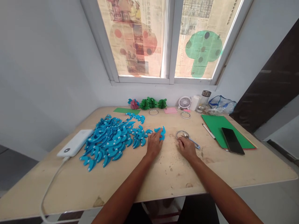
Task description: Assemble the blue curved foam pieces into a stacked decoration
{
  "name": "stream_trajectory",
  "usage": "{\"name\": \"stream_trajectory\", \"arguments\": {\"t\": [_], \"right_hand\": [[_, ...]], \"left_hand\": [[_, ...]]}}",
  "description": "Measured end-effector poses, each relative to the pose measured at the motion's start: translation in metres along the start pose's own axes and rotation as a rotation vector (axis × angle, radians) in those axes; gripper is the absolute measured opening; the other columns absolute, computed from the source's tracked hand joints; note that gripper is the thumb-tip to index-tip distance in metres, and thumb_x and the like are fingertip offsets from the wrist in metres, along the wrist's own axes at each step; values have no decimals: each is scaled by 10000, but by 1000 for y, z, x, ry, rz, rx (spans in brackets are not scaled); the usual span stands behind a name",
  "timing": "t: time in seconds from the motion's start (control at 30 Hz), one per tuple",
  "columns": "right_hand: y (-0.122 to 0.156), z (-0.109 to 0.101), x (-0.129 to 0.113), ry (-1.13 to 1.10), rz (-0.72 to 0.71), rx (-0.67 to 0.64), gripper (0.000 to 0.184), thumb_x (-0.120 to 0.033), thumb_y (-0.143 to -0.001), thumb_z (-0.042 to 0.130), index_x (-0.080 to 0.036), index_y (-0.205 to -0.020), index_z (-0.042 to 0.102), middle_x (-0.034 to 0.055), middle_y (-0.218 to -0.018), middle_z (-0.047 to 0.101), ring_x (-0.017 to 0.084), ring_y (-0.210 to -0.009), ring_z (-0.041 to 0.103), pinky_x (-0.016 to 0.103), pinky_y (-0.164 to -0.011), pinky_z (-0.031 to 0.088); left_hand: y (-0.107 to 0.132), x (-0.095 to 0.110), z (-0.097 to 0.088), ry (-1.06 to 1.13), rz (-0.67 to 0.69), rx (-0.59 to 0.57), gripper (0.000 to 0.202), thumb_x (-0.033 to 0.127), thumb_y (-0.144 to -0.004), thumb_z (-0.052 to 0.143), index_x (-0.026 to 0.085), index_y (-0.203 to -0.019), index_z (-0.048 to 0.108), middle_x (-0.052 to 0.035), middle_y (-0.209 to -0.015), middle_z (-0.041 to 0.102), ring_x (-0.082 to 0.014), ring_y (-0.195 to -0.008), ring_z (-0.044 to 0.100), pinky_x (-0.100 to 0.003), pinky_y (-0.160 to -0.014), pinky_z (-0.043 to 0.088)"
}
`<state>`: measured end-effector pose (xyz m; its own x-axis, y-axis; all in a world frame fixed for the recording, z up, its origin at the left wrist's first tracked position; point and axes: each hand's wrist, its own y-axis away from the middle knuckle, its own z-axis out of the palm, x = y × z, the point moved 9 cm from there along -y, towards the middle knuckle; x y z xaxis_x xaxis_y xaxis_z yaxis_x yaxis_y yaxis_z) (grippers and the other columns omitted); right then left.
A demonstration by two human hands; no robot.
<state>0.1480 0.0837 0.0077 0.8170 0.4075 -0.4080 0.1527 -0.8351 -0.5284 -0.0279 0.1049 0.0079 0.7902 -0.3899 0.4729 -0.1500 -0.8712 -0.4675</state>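
Observation:
Near the table's middle, my left hand [154, 143] has its index finger stretched over small curved blue paper pieces [163, 133]. Its finger and thumb are on one of them. To its right my right hand [188, 148] is closed, fingertips pinched together at the near edge of a ring-shaped roll [177, 134]. What the pinch holds, if anything, is too small to make out. A light-blue utility knife [195, 144] lies just beyond the right hand. Left of my left hand spreads a large heap of folded blue paper pieces [109, 140] with small white patches.
A white power bank [76, 142] with a cable lies left of the heap. At right, a black phone [232, 141] rests on green sheets [213, 126] beside a pen [208, 131]. Along the wall stand paper ornaments [151, 102], a small fan [184, 102] and a bottle [203, 101].

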Motion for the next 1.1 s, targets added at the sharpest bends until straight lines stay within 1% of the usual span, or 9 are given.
{"name": "stream_trajectory", "arguments": {"t": [0.2,0.33,0.43,0.53,0.67,0.77,0.87,0.97,1.1], "right_hand": [[0,-3,5,-69,52,13,249,-228,-820,420,-179,-868,660,56,-739,674,179,-662,602,256,-615,409],[-2,-3,5,-241,153,17,264,-266,-831,417,-162,-886,654,48,-714,654,170,-623,576,263,-604,412],[-8,7,1,-502,278,-46,281,-326,-829,440,-156,-936,637,58,-763,653,175,-671,581,267,-608,434],[-17,20,-6,-757,426,-88,295,-383,-802,484,-164,-945,621,54,-799,651,164,-668,578,254,-575,442],[-29,31,-12,-927,485,-77,265,-413,-749,555,-170,-828,624,17,-697,615,135,-592,539,230,-520,411],[-32,39,-7,-960,520,-45,270,-434,-723,580,-166,-709,604,-8,-587,558,121,-531,494,229,-494,391],[-30,47,-1,-983,548,-32,288,-446,-712,587,-159,-688,590,-19,-551,528,109,-497,461,221,-465,363],[-24,58,0,-1034,573,-74,292,-450,-706,593,-160,-679,576,-17,-558,537,108,-500,464,221,-473,369],[-16,71,-6,-1066,552,-149,282,-440,-720,587,-160,-685,571,-11,-591,551,108,-519,470,224,-496,379]], "left_hand": [[3,-7,-15,180,-72,126,601,92,-713,534,213,-1289,412,-36,-876,656,-217,-915,581,-373,-852,409],[7,0,-26,273,-86,192,598,121,-733,546,226,-1302,392,-29,-868,659,-197,-890,599,-365,-856,413],[9,16,-30,335,-43,183,596,148,-753,550,231,-1315,368,-33,-901,661,-193,-913,600,-371,-883,406],[11,29,-27,410,-43,133,585,173,-772,541,245,-1320,351,-33,-933,655,-193,-950,593,-386,-907,399],[12,36,-20,518,-77,57,588,179,-760,555,243,-1314,369,-34,-934,645,-187,-947,595,-388,-921,399],[10,30,-16,609,-142,22,608,189,-727,595,242,-1298,394,-35,-930,645,-189,-944,601,-381,-914,411],[3,10,-17,713,-283,100,585,238,-726,613,232,-1278,419,-42,-927,642,-187,-932,609,-360,-872,439],[-5,-3,-9,890,-410,149,588,249,-720,618,199,-1271,419,-51,-901,649,-177,-895,621,-331,-822,469],[-11,-3,6,1101,-513,169,623,218,-679,640,188,-1262,422,-32,-852,651,-132,-768,627,-259,-720,501]]}}
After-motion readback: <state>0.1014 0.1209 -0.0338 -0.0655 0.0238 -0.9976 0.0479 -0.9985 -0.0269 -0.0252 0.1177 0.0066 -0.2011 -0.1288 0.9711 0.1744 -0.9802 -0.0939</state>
